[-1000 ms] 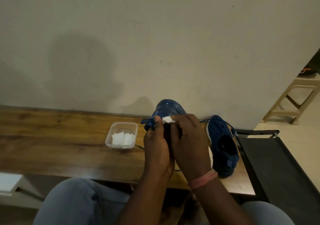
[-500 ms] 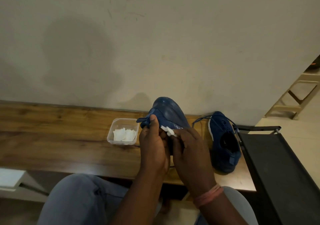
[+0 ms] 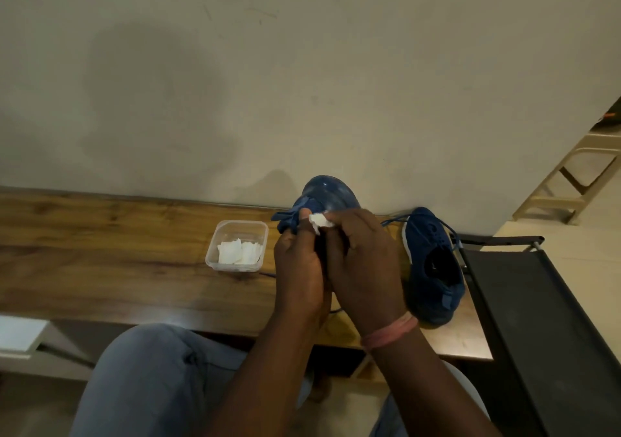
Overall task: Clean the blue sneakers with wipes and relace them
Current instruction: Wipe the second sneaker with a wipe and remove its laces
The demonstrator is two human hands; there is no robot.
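Note:
A blue sneaker (image 3: 331, 192) is held up over the wooden table (image 3: 117, 268), toe pointing away from me. My left hand (image 3: 299, 268) grips it from the left side, thumb up by the blue tongue. My right hand (image 3: 363, 268) pinches a white wipe (image 3: 320, 220) against the shoe's upper, just below the toe. Most of the held shoe is hidden behind both hands. The second blue sneaker (image 3: 433, 265) lies on the table to the right, opening up, with a loose blue lace trailing from it.
A clear plastic tub (image 3: 237, 225) with white wipes sits on the table left of my hands. A black chair frame (image 3: 524, 302) stands at the table's right end. A beige stool (image 3: 578, 174) is at far right. The wall runs close behind the table.
My right hand with the wipe has slid up the shoe toward the toe again, after dipping lower half a second ago. The left hand keeps its grip.

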